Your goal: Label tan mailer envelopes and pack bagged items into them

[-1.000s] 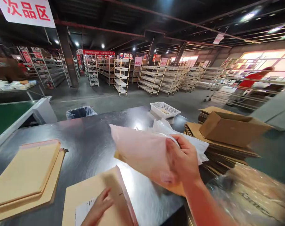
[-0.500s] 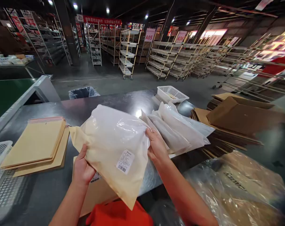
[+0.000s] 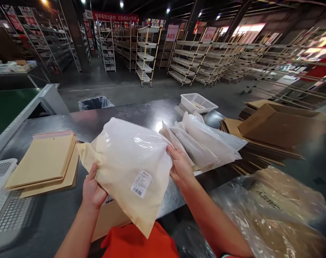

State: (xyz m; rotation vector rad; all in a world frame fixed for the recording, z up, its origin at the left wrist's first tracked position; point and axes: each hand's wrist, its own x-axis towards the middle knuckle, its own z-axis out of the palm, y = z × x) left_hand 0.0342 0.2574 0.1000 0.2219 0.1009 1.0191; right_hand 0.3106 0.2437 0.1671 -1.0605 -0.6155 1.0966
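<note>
While both hands' fingers clamp one bag | left hand | right hand

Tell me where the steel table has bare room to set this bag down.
Bare steel table lies between the tan envelope stack and the pile of clear plastic bags, behind the held cream bag. The right edge is crowded with flattened brown cartons.

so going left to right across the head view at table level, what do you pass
white basket → stack of brown envelopes → left hand → plastic bag with a label → right hand → flat cardboard boxes
</note>
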